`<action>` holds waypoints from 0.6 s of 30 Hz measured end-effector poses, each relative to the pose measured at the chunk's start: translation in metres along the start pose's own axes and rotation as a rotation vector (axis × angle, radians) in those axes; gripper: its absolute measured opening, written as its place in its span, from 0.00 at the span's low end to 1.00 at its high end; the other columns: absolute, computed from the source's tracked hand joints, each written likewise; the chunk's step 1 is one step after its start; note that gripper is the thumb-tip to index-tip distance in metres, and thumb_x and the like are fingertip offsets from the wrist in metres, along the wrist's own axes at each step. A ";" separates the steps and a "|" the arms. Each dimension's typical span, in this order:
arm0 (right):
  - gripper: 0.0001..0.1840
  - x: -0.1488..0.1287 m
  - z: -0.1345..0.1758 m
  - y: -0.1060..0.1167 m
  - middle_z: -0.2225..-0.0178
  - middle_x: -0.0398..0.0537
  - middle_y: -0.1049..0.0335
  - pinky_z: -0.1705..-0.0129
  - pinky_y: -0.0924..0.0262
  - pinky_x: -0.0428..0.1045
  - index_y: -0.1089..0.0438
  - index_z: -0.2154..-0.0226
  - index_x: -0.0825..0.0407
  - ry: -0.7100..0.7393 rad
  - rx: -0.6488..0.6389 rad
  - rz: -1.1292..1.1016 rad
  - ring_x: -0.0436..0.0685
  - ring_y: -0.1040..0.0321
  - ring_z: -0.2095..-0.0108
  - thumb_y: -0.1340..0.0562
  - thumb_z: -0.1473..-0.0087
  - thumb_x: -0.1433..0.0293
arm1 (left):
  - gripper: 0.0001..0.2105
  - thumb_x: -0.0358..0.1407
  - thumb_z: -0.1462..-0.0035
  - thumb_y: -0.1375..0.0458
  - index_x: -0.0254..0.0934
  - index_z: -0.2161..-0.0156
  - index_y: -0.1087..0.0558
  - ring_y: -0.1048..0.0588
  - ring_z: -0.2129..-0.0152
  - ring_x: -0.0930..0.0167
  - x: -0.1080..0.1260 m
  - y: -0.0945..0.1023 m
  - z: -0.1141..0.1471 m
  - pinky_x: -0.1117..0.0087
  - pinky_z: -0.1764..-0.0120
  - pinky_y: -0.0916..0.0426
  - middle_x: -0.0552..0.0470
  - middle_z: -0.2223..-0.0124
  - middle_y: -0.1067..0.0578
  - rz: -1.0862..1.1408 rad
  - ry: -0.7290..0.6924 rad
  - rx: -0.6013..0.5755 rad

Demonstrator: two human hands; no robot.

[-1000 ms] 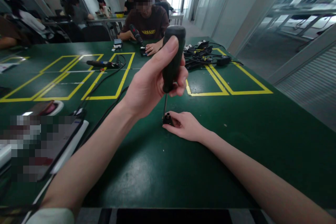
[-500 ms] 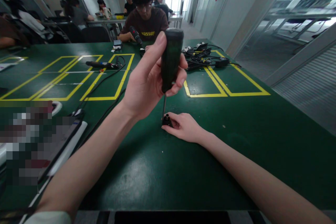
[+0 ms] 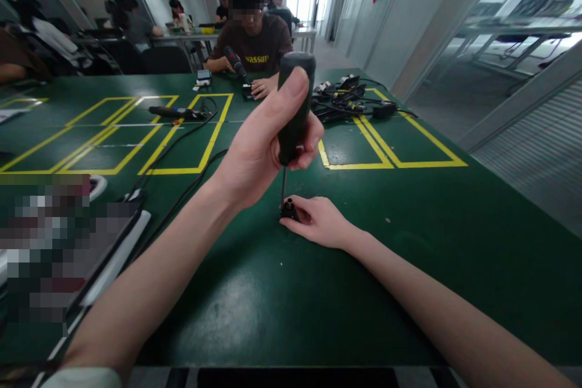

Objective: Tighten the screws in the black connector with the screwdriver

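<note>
My left hand (image 3: 268, 133) is closed around the thick dark handle of a screwdriver (image 3: 297, 103), its thumb lying along the upper part of the grip. The thin shaft points down, and its tip meets a small black part (image 3: 289, 209) low on the green table (image 3: 254, 309). A short round post stands up from that part. My right hand (image 3: 318, 218) rests on the tabletop and pinches the part from the right between thumb and fingers. Whether the tip sits in a screw is too small to make out.
A tangle of black cables (image 3: 341, 100) lies at the back right. A black pen-shaped tool (image 3: 177, 113) with a cord lies further left, among yellow tape outlines (image 3: 213, 133). Across the table a person (image 3: 254, 42) holds a power screwdriver (image 3: 235, 63). Blurred-out items lie at the left edge.
My left hand has turned on the handle, its thumb shifting right across the grip. My right hand and the black part stay put. Opposite, the person's other hand has come into view.
</note>
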State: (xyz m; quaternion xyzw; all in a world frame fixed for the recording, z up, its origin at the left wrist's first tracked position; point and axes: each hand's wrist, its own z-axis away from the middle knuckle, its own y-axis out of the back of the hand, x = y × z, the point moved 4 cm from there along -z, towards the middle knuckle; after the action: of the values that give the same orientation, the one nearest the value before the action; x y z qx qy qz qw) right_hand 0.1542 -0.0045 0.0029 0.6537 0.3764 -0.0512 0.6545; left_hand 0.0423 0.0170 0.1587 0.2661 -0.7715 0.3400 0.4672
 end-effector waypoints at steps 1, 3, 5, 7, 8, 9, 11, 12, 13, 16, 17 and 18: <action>0.17 0.000 0.000 0.000 0.79 0.37 0.37 0.70 0.55 0.46 0.36 0.69 0.50 0.000 -0.003 0.001 0.50 0.40 0.78 0.36 0.36 0.57 | 0.24 0.50 0.30 0.47 0.36 0.74 0.37 0.36 0.84 0.80 0.000 0.000 0.000 0.77 0.78 0.45 0.57 0.79 0.35 -0.012 -0.008 0.002; 0.17 -0.001 0.000 0.001 0.79 0.37 0.38 0.71 0.55 0.46 0.36 0.69 0.50 -0.001 -0.005 0.006 0.49 0.41 0.79 0.35 0.36 0.57 | 0.24 0.49 0.29 0.50 0.36 0.74 0.37 0.37 0.86 0.80 0.000 0.000 0.000 0.77 0.79 0.48 0.57 0.79 0.36 -0.019 -0.009 0.011; 0.17 -0.002 0.001 0.002 0.80 0.37 0.38 0.71 0.55 0.46 0.36 0.69 0.50 0.001 -0.006 0.009 0.49 0.41 0.79 0.35 0.36 0.57 | 0.23 0.51 0.29 0.49 0.36 0.71 0.34 0.39 0.86 0.80 0.001 0.001 0.000 0.77 0.80 0.50 0.57 0.79 0.35 0.005 0.003 0.029; 0.16 -0.002 0.001 0.002 0.80 0.36 0.39 0.71 0.55 0.46 0.36 0.69 0.50 0.005 -0.003 0.011 0.49 0.42 0.79 0.35 0.36 0.58 | 0.24 0.54 0.30 0.49 0.34 0.66 0.29 0.38 0.85 0.79 0.002 0.002 0.000 0.76 0.80 0.48 0.56 0.79 0.33 0.036 0.022 0.022; 0.16 -0.002 0.001 0.002 0.80 0.36 0.39 0.71 0.55 0.46 0.35 0.69 0.50 0.008 -0.001 0.010 0.49 0.42 0.80 0.35 0.36 0.58 | 0.26 0.56 0.31 0.50 0.33 0.63 0.26 0.37 0.85 0.79 0.003 0.002 0.000 0.76 0.79 0.46 0.54 0.78 0.31 0.048 0.030 0.007; 0.15 -0.002 0.001 0.002 0.80 0.36 0.39 0.71 0.55 0.46 0.35 0.68 0.50 0.011 0.001 0.011 0.49 0.42 0.80 0.35 0.36 0.58 | 0.28 0.57 0.31 0.51 0.32 0.63 0.25 0.36 0.84 0.78 0.004 0.003 0.000 0.75 0.79 0.45 0.53 0.78 0.30 0.057 0.037 -0.008; 0.15 -0.002 0.000 0.002 0.80 0.36 0.39 0.71 0.55 0.46 0.35 0.68 0.50 0.019 0.008 0.013 0.49 0.42 0.80 0.35 0.36 0.58 | 0.29 0.58 0.32 0.51 0.31 0.66 0.25 0.35 0.84 0.78 0.004 0.003 0.000 0.75 0.79 0.42 0.53 0.78 0.31 0.058 0.055 -0.010; 0.15 -0.001 0.000 0.001 0.80 0.36 0.39 0.71 0.55 0.46 0.34 0.67 0.50 0.022 0.009 0.015 0.49 0.42 0.79 0.36 0.36 0.58 | 0.29 0.59 0.33 0.50 0.32 0.68 0.27 0.35 0.85 0.78 0.004 0.003 0.000 0.75 0.79 0.41 0.53 0.79 0.31 0.052 0.067 0.005; 0.15 -0.001 0.000 0.001 0.80 0.36 0.39 0.71 0.55 0.46 0.34 0.67 0.50 0.025 0.007 0.017 0.49 0.42 0.79 0.36 0.36 0.58 | 0.28 0.59 0.34 0.48 0.33 0.69 0.28 0.35 0.85 0.77 0.003 0.004 0.000 0.76 0.80 0.41 0.54 0.79 0.32 0.043 0.079 0.025; 0.16 -0.001 0.000 0.001 0.80 0.37 0.38 0.71 0.55 0.46 0.34 0.68 0.50 0.018 0.005 0.017 0.49 0.41 0.79 0.36 0.36 0.57 | 0.24 0.54 0.30 0.49 0.35 0.69 0.30 0.34 0.85 0.77 0.001 0.002 0.000 0.77 0.80 0.41 0.56 0.79 0.33 0.028 0.093 0.039; 0.16 -0.001 0.000 0.001 0.80 0.37 0.38 0.71 0.55 0.46 0.35 0.68 0.50 0.013 0.002 0.016 0.49 0.40 0.79 0.36 0.36 0.57 | 0.22 0.50 0.29 0.51 0.35 0.68 0.31 0.34 0.85 0.78 0.001 0.002 0.000 0.77 0.80 0.42 0.56 0.79 0.33 0.035 0.080 0.029; 0.16 -0.001 0.000 0.001 0.79 0.37 0.37 0.71 0.54 0.46 0.35 0.68 0.50 0.009 0.000 0.016 0.50 0.40 0.79 0.36 0.36 0.57 | 0.21 0.47 0.28 0.52 0.35 0.68 0.31 0.34 0.85 0.78 0.001 0.001 0.000 0.78 0.80 0.43 0.56 0.79 0.32 0.045 0.061 0.018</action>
State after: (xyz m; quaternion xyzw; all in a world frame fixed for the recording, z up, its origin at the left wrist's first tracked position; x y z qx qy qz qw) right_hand 0.1546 -0.0050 0.0039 0.6570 0.3741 -0.0432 0.6531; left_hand 0.0409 0.0172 0.1593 0.2426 -0.7595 0.3655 0.4804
